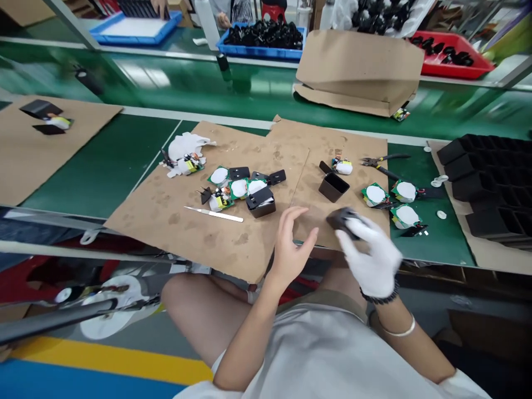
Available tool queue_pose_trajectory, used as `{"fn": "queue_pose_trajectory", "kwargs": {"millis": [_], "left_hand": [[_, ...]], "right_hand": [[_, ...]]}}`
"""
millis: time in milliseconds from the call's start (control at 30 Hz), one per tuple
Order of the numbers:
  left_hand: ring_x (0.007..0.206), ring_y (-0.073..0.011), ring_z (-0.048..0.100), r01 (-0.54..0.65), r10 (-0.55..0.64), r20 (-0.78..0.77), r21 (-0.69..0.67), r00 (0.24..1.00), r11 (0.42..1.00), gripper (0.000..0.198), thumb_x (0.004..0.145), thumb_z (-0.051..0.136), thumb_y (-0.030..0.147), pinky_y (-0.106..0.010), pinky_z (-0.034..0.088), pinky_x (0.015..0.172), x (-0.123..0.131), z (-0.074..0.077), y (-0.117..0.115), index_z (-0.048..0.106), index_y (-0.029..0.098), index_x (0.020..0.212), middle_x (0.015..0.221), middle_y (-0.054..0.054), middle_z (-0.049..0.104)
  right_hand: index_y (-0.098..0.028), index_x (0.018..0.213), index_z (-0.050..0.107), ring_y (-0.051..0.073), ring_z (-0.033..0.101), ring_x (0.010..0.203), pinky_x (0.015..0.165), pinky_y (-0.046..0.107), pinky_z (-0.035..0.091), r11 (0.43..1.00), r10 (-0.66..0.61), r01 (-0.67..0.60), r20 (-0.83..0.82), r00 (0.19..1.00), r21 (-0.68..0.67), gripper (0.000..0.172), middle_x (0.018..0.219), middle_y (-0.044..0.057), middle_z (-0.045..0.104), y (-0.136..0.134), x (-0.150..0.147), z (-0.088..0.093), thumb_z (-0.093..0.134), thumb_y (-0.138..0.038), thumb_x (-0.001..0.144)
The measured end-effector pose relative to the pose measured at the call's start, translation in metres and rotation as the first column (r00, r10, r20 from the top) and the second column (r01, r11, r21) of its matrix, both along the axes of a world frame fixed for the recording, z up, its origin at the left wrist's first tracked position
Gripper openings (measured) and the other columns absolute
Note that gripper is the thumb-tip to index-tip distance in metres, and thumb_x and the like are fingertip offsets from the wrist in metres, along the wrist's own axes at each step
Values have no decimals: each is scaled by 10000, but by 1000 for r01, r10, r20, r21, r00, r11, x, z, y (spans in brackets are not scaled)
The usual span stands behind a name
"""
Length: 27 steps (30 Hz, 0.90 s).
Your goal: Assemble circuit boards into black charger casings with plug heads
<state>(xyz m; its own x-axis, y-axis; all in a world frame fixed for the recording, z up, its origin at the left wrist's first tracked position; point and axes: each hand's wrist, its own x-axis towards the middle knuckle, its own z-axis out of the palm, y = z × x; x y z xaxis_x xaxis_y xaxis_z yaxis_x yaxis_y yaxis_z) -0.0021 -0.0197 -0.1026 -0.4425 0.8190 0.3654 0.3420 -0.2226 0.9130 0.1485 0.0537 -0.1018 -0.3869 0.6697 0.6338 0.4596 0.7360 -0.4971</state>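
Observation:
My bare left hand [291,246] hovers at the front of the cardboard mat, fingers curved apart around nothing. To its right, my right hand [372,252] wears a white glove and grips a small black plastic housing [338,219], somewhat blurred. Just beyond stands an open black housing [333,188], with a circuit board [342,165] behind it. Left of them, a housing with its lid [261,202] sits beside several green circuit boards with white round pads [238,189]. White tweezers [214,214] lie in front of those boards.
Pliers [380,162] and more circuit boards [404,191] lie to the right, near stacked black housings [482,188]. A crumpled white glove [187,147] rests at the mat's left. Behind the green belt [187,83] are a blue tray [261,52] and red tray [477,69]; another person's hand [161,6] shows there.

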Motion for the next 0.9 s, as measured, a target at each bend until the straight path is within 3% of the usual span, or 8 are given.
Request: {"fn": "queue_pose_trajectory", "kwargs": {"millis": [167, 267, 367, 467, 700, 900], "left_hand": [[1364, -223, 552, 132, -131, 24, -64, 991, 989, 330, 989, 584, 279, -389, 431, 1183, 1, 7, 9, 591, 227, 1316, 1397, -112, 603], [1406, -224, 536, 315, -308, 79, -101, 948, 944, 374, 1014, 537, 292, -387, 412, 1207, -1, 11, 18, 572, 237, 1382, 1473, -110, 588], [1347, -229, 590, 401, -389, 124, -93, 913, 911, 365, 989, 590, 285, -372, 442, 1179, -6, 14, 22, 606, 232, 1350, 1419, -102, 641], [1283, -222, 631, 424, -406, 171, -80, 897, 902, 367, 966, 632, 276, -343, 475, 1134, -9, 17, 22, 618, 230, 1330, 1365, -92, 673], [1217, -211, 664, 424, -406, 162, -95, 899, 901, 298, 966, 637, 283, -318, 501, 1082, -8, 20, 23, 675, 227, 1257, 1289, -73, 718], [1265, -218, 651, 330, -330, 24, -99, 944, 939, 365, 962, 649, 297, -340, 491, 1116, -8, 17, 20, 679, 231, 1320, 1327, -83, 721]], "right_hand": [[-248, 1186, 699, 208, 769, 974, 843, 296, 648, 999, 50, -50, 10, 999, 12, 286, 1103, 54, 781, -2, 8, 0, 694, -192, 905], [-266, 1242, 681, 208, 749, 1076, 941, 320, 634, 990, 103, -108, -51, 993, -91, 325, 1188, 48, 762, 1, 10, -3, 683, -212, 921], [-290, 1428, 557, 217, 719, 1164, 1021, 359, 611, 952, 116, -148, -131, 985, -268, 542, 1314, 61, 711, 3, 14, -9, 712, -264, 910], [-299, 1517, 450, 218, 699, 1205, 1060, 376, 591, 907, 130, -187, -173, 976, -376, 671, 1379, 76, 672, 2, 17, -14, 724, -298, 905], [-291, 1299, 641, 219, 724, 1147, 1008, 355, 621, 945, 122, -170, -183, 976, -279, 414, 1249, 47, 738, 1, 14, -10, 730, -283, 895], [-273, 1269, 657, 228, 730, 1125, 988, 362, 629, 932, 121, -175, -182, 976, -318, 392, 1230, 58, 744, 1, 13, -7, 737, -294, 886]]}}
